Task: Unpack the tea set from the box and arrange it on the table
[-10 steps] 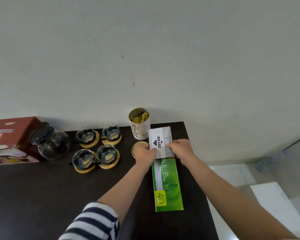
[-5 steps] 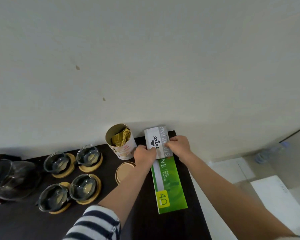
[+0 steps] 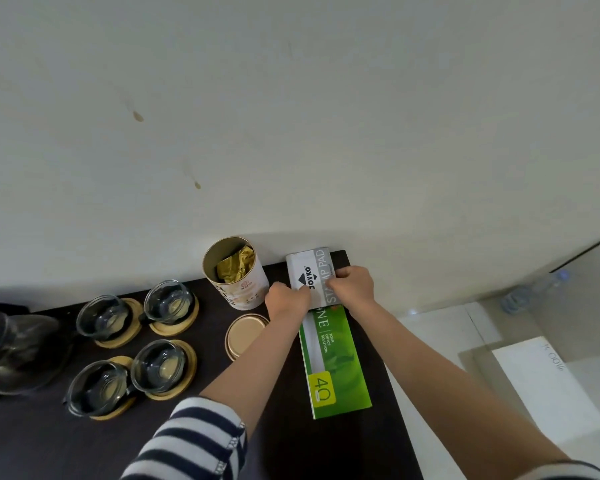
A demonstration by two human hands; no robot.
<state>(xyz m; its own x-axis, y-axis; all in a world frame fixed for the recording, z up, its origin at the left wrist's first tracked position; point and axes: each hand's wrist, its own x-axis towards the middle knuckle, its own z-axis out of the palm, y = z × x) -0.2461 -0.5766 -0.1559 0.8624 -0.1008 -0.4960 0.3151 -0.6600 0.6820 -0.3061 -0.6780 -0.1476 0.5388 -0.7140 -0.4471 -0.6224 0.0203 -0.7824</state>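
Dark desk (image 3: pixel 326 455) against a plain off-white wall (image 3: pixel 291 116), pale tiled floor to the right. We see both hands at the desk's far right corner, on a grey-and-white stamp pad box (image 3: pixel 310 273). Left hand (image 3: pixel 288 301) pinches its near left edge, right hand (image 3: pixel 352 284) clamps the near right edge, so both grips are closed on that box. Box reads "JOYKO" and "STAMP PAD". It lies flat, its near end overlapping the far end of a green box (image 3: pixel 333 362), which lies lengthwise on the desk under the hands. Green box shows "NE", "YOUR OFFICE SOLUTION" and a yellow patch with "40".

Just left of the left hand: an open round canister (image 3: pixel 238 278), upright, gold foil pouch (image 3: pixel 234 265) inside, small print on its side too fine to read. Its round lid (image 3: pixel 245 336) lies flat beside the left forearm. Further left, the tea set: four glass cups (image 3: pixel 160 365), each on a wooden coaster (image 3: pixel 184 382), in a two-by-two block. Glass teapot (image 3: pixel 11 351) at the left edge, partly cut off. Striped sleeve (image 3: pixel 191 441) on the left arm. A white slab (image 3: pixel 548 386) on the floor carries handwriting we cannot read.
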